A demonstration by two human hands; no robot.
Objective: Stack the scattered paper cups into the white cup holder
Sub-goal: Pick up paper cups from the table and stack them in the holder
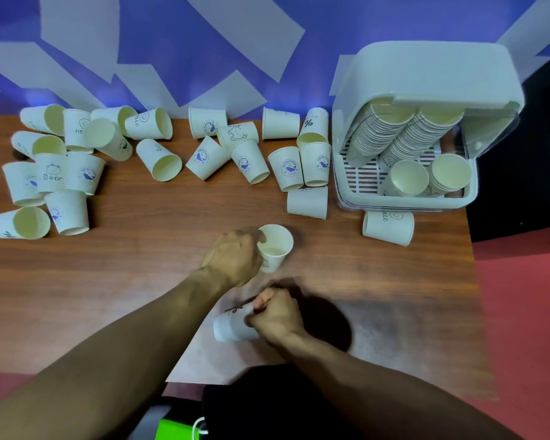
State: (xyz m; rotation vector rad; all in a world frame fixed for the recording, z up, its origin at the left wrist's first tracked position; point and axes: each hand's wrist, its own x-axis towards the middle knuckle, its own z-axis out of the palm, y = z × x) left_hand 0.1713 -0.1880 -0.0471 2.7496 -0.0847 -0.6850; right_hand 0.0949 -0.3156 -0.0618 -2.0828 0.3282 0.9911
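Right grip [277,315], nearest, fingers curled round sideways cup [232,327]; long axis 9-to-3. Left grip [232,257], at 12 from it, pinches rim of upright cup [275,247]. Cup holder [407,201] at 2, right grip nearer; HELLO cup [388,227] lies before holder's front. Scattered cups [159,160] line far table [140,265], 9 to 12.

Counting about twenty-two loose cups [159,160] lying on one table [140,265], plus two held cups [275,247], one in the left hand [232,255], one in the right hand [277,315]. Spotting one white holder [426,68] carrying four stacks [381,128].
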